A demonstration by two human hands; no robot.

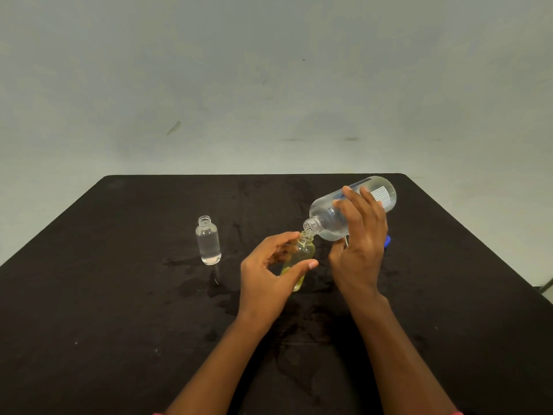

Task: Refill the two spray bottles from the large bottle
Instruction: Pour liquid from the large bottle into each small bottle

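My right hand [360, 244] grips the large clear bottle [332, 217], tipped almost flat with its open mouth pointing down-left. That mouth sits right over the open neck of a small spray bottle [302, 250] holding yellowish liquid. My left hand [269, 274] holds this small bottle between thumb and fingers, slightly tilted, above the black table [119, 295]. A second small clear spray bottle [208, 240] stands upright and uncapped to the left, filled with clear liquid, apart from both hands.
A blue cap [387, 241] peeks out behind my right hand, beside a thin spray tube. Wet patches darken the cloth around the bottles. A plain grey wall rises behind the table's far edge.
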